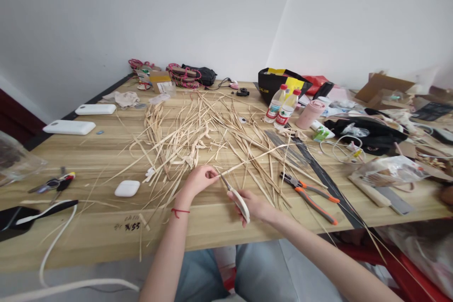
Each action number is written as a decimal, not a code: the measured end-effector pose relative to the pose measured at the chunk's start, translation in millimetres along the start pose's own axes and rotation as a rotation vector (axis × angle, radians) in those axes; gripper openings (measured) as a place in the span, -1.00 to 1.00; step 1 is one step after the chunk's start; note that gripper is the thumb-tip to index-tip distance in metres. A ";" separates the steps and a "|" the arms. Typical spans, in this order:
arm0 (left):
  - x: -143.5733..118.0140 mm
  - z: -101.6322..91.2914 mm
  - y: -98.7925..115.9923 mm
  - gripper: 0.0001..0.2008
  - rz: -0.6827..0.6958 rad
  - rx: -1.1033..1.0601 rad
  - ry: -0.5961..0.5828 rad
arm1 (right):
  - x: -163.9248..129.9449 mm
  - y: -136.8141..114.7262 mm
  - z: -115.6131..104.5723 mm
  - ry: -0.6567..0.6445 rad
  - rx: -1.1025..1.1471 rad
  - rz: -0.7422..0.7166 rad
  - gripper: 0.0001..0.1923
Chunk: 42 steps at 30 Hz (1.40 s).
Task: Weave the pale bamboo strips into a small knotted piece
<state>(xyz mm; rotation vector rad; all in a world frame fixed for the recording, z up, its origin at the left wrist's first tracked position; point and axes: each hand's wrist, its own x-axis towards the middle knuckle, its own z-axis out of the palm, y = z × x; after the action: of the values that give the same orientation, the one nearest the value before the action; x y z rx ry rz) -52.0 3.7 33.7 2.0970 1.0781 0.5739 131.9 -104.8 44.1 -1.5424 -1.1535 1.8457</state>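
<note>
My left hand (202, 180), with a red string at the wrist, pinches the end of a thin straw-coloured strip (244, 164) that stretches off to the right. In my right hand (252, 205) is a pair of scissors (239, 202) with white handles. The blades point up and left and meet the strip close to my left fingertips; whether they are parted is too small to tell. Beyond both hands spreads a loose heap of similar strips (159, 125). A knotted, braided piece (198, 141) of the same material lies in its middle.
Pliers (309, 194) with orange-grey handles lie to the right. Behind them stand two water bottles (287, 107), a pink cup (311, 114) and a black bag (274, 82). A white earphone case (126, 188), keys (56, 183) and white power banks (69, 127) lie on the left.
</note>
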 end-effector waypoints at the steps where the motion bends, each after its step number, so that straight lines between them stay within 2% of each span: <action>1: 0.0 0.2 -0.2 -0.84 0.001 0.000 0.001 | 0.2 0.3 -0.1 0.006 -0.002 -0.001 -0.51; 22: -0.4 -1.1 3.1 -0.80 -0.022 0.016 -0.014 | 0.9 1.0 6.0 0.041 -0.002 0.014 -0.56; 25: -0.3 -1.2 -0.4 -0.79 -0.018 0.020 0.006 | -5.3 -0.7 7.0 0.035 -0.023 0.001 -0.56; 28: 0.5 -3.4 -2.3 -0.80 0.014 0.058 0.081 | -17.8 -6.2 0.9 0.068 -0.143 -0.039 -0.55; 30: 0.8 -6.2 -1.5 -0.82 0.042 0.124 0.190 | -26.4 -11.0 -11.0 0.159 -0.246 -0.099 -0.58; 32: 0.4 -9.3 0.2 -0.83 0.011 0.252 0.405 | -32.3 -13.9 -30.2 0.287 -0.322 -0.200 -0.63; 34: -0.7 -11.5 0.8 -0.76 -0.079 0.391 0.663 | -34.8 -12.2 -54.9 0.439 -0.447 -0.306 -0.64; 36: -1.6 -11.9 -0.6 -0.68 -0.163 0.463 0.833 | -34.1 -5.0 -81.9 0.596 -0.595 -0.366 -0.62; 37: -1.5 -11.1 -1.9 -0.69 -0.178 0.467 0.858 | -32.8 0.5 -95.2 0.665 -0.681 -0.379 -0.61; 39: -0.1 -6.9 -4.5 -0.78 -0.158 0.445 0.819 | -29.1 13.5 -119.3 0.829 -0.855 -0.368 -0.65; 42: 3.9 5.5 -4.8 -0.86 -0.082 0.396 0.637 | -22.1 32.9 -145.5 0.990 -1.068 -0.342 -0.68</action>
<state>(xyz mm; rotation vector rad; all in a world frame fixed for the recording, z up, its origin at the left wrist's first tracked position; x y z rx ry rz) -48.7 6.7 26.7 2.2401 1.7404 1.1074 281.4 -96.0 26.9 -2.1421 -1.7297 -0.0011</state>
